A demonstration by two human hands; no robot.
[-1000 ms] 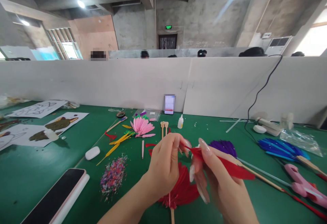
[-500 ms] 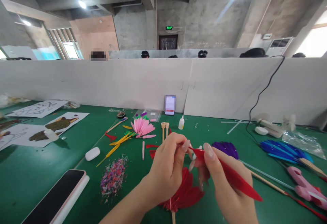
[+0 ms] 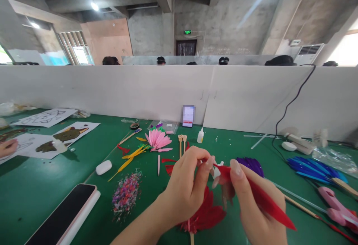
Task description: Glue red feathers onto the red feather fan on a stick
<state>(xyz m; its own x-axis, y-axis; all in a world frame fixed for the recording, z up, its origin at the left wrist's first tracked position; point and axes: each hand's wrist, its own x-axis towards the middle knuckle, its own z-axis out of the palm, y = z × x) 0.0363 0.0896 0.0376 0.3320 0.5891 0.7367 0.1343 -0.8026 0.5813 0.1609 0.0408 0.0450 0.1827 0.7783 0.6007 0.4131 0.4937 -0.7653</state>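
A long red feather (image 3: 270,200) runs across my right hand (image 3: 250,215), pinched under the thumb, its tip pointing down to the right. The thumb and fingertips of my left hand (image 3: 186,183) are pinched together at the feather's thin end. Something small and white (image 3: 217,170) shows between the two hands; I cannot make out what it is. Below them on the green table lies a fan of red feathers (image 3: 211,213) on a wooden stick, partly hidden by my left hand. Two wooden sticks (image 3: 182,142) with carved tops lie just beyond.
Around lie a pink feather fan (image 3: 157,140), yellow feathers (image 3: 125,163), purple feathers (image 3: 250,166), blue feathers (image 3: 310,167), a glue bottle (image 3: 200,135), a pink glue gun (image 3: 332,202), coloured scraps (image 3: 127,192) and a phone (image 3: 65,211). Another person's hand (image 3: 8,148) rests at far left.
My right hand has shifted slightly right and down with the red feather, while the left keeps its pinch. Another person's hand has appeared over the paper at far left.
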